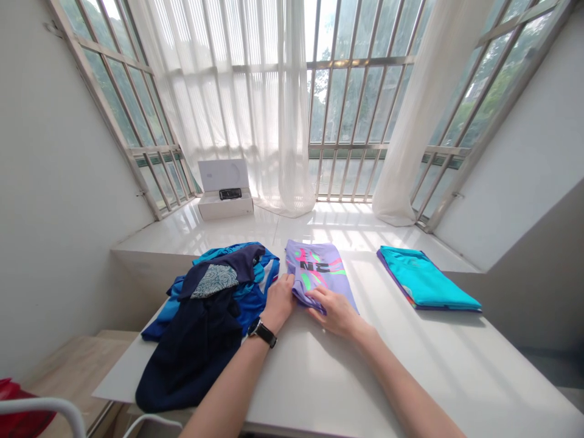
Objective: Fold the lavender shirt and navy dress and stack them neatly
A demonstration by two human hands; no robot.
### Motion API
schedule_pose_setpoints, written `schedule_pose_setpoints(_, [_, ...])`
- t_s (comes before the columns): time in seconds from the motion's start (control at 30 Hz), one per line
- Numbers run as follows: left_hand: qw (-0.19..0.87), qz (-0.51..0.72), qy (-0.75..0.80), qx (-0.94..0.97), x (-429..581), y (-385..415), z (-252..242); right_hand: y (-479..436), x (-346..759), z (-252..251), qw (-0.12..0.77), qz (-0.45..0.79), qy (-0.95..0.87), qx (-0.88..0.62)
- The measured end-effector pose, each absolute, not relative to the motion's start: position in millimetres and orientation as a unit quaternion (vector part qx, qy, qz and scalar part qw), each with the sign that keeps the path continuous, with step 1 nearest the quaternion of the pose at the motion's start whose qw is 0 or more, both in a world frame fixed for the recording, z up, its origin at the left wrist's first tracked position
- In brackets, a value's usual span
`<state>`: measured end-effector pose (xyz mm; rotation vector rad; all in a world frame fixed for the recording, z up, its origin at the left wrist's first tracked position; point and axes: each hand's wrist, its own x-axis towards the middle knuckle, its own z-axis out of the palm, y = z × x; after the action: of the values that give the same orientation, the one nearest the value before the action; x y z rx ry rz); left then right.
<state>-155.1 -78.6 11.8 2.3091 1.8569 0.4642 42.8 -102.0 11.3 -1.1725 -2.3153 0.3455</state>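
Observation:
A lavender shirt [340, 283] with a pink, green and black print lies folded into a compact rectangle on the white table. My left hand [279, 299], with a black-strapped watch on its wrist, pinches the shirt's near left corner. The fingers of my right hand [335, 311] close over the near edge, thumb towards me, where the fabric is bunched. Left of my hands is a loose heap of clothes, with a dark navy garment [196, 340] over bright blue ones [253, 304]. To the right lies a neat folded stack topped by a turquoise garment [424, 277].
The white table [456, 377] meets a glossy window ledge [283, 228]. On the ledge stands an open white box [225, 207] holding a black device [230, 193]. Sheer curtains [292, 121] hang before barred windows. A white chair frame [50, 404] and something red [22, 420] are at lower left.

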Motion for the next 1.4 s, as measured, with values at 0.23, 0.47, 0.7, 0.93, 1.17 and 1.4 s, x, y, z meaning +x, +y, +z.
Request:
schedule_pose_setpoints(0.23, [0.048,0.322,0.610,0.723,-172,-72,25,-102,44,22,0.292,0.270,-0.818,-0.414])
schedule_pose_setpoints(0.47, [0.091,0.296,0.446,0.840,-146,-90,16,-73,79,14,0.426,0.199,-0.725,-0.503])
schedule_pose_setpoints(0.7, [0.086,0.108,0.482,0.865,-154,-91,-7,-74,85,-8,0.268,0.149,-0.809,-0.501])
schedule_pose_setpoints(0.93, [0.130,0.092,0.486,0.859,-165,-88,6,-75,101,12,0.312,0.198,-0.786,-0.495])
schedule_pose_setpoints(1.17, [0.110,0.129,0.494,0.852,-166,-91,12,-86,98,25,0.249,0.250,-0.809,-0.470])
schedule_pose_setpoints(1.4, [0.092,0.198,0.368,0.904,-143,-98,13,-94,97,26,0.205,0.251,-0.820,-0.471])
